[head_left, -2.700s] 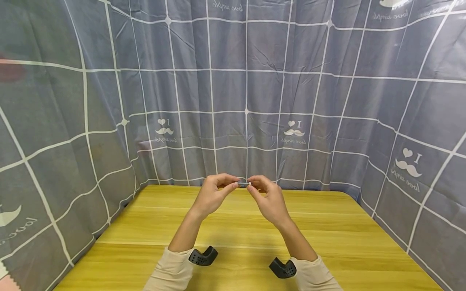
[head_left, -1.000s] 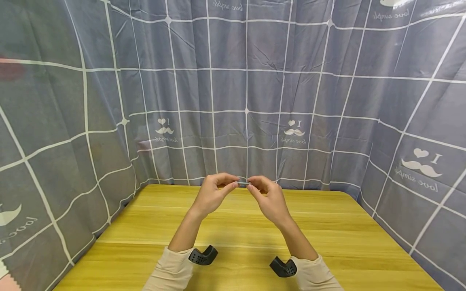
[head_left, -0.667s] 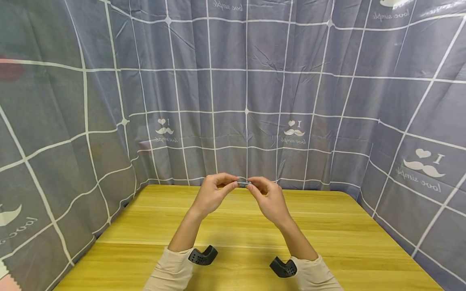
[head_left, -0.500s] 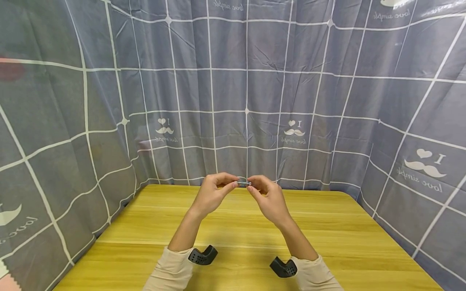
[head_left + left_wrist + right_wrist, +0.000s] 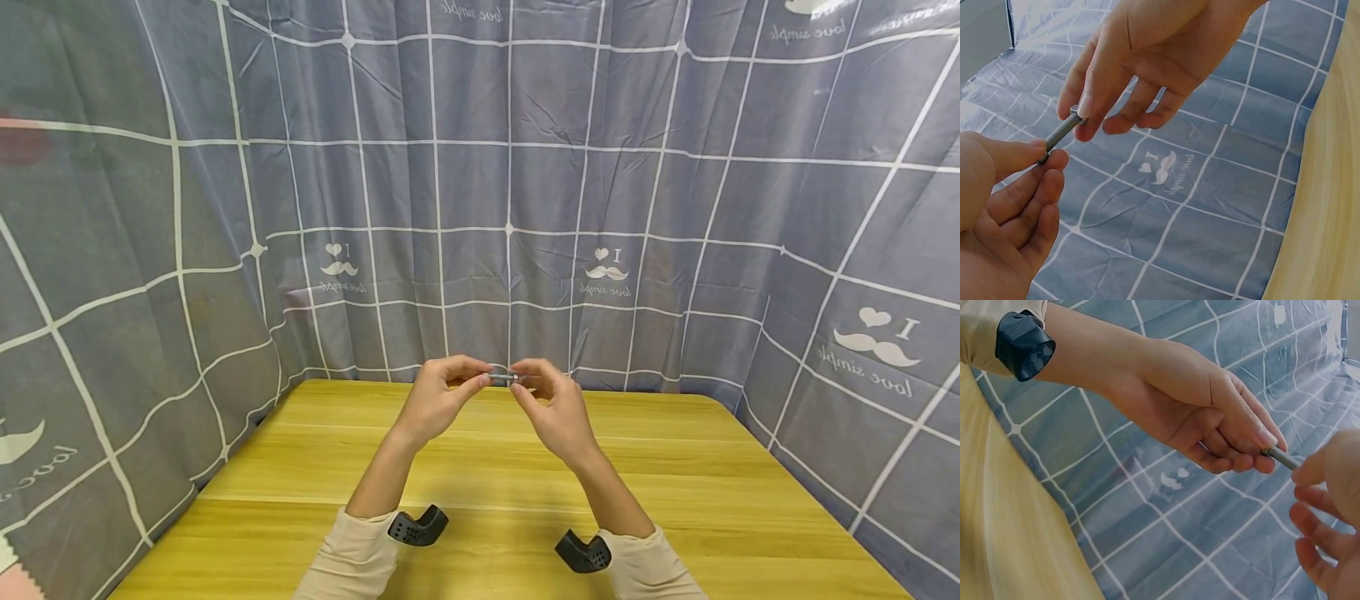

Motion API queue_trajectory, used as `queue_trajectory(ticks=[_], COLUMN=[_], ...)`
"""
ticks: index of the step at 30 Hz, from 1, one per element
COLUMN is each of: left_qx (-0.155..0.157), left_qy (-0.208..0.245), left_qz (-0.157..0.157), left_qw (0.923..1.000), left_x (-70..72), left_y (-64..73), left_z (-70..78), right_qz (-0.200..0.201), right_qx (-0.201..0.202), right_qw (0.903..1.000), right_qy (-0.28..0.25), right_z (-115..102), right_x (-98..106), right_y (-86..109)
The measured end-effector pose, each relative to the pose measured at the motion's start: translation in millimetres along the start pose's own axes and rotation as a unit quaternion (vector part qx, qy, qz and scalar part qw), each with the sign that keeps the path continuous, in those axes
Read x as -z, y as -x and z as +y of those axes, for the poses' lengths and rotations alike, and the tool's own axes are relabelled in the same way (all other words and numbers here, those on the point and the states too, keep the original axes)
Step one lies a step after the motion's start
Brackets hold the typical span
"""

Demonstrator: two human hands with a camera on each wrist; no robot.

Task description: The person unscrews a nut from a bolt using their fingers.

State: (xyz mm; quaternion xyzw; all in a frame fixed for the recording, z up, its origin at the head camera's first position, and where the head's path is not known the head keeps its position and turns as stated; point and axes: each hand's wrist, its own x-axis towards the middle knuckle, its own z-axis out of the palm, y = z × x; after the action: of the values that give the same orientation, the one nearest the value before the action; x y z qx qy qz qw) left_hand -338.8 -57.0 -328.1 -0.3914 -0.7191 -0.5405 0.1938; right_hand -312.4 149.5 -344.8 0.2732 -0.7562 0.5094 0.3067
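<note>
A small grey threaded bolt (image 5: 1062, 132) is held up between both hands, above the far part of the table. My left hand (image 5: 438, 400) pinches one end between thumb and fingers, where a dark ring shows by the thumb tip in the left wrist view. At the other end, the thumb and fingers of my right hand (image 5: 553, 410) pinch a wider metal end piece (image 5: 1075, 111); I cannot tell whether it is the bolt's head or a nut. The bare threads (image 5: 1284, 459) show between the two sets of fingertips. The other right fingers curve loosely below.
Below the hands lies a yellow wood-grain table (image 5: 480, 475). A grey curtain (image 5: 472, 192) with white grid lines surrounds its back and sides. Black wrist cameras sit at the left cuff (image 5: 418, 527) and the right cuff (image 5: 583, 552).
My right fingertips have shifted slightly at their end of the bolt, and its pale end piece shows a little more. Both arms stay in place, and the left pinch looks the same.
</note>
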Motion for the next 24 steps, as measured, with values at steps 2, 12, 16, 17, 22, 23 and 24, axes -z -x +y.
queue_trajectory(ticks=[2,12,16,17,22,23,24], left_qx=[0.0,0.0,0.002,0.002,0.003,0.004,0.005], left_qy=[0.0,-0.001,-0.001,-0.001,0.002,0.002,0.002], left_qz=[0.0,-0.001,-0.001,0.0,0.001,0.0,0.0], left_qw=[1.0,1.0,1.0,1.0,1.0,1.0,1.0], left_x=[-0.1,-0.5,-0.1,0.0,0.0,-0.1,-0.3], left_y=[0.0,0.0,-0.1,-0.1,0.1,0.1,0.1], left_z=[0.2,0.8,0.6,0.7,0.8,0.8,0.9], right_qz=[-0.004,0.0,0.0,0.002,0.012,0.013,0.014], right_qx=[-0.008,-0.012,-0.016,-0.019,-0.023,-0.021,-0.018], right_qw=[1.0,0.9996,0.9996,0.9996,0.9994,0.9995,0.9995], right_qy=[0.001,0.024,0.023,0.023,0.021,0.02,0.021], right_z=[-0.2,-2.0,-1.6,-1.7,-1.1,-1.0,-0.6], right_x=[0.2,0.7,0.9,1.0,0.9,0.9,0.9], right_y=[0.4,1.7,1.3,1.4,1.2,1.1,1.1])
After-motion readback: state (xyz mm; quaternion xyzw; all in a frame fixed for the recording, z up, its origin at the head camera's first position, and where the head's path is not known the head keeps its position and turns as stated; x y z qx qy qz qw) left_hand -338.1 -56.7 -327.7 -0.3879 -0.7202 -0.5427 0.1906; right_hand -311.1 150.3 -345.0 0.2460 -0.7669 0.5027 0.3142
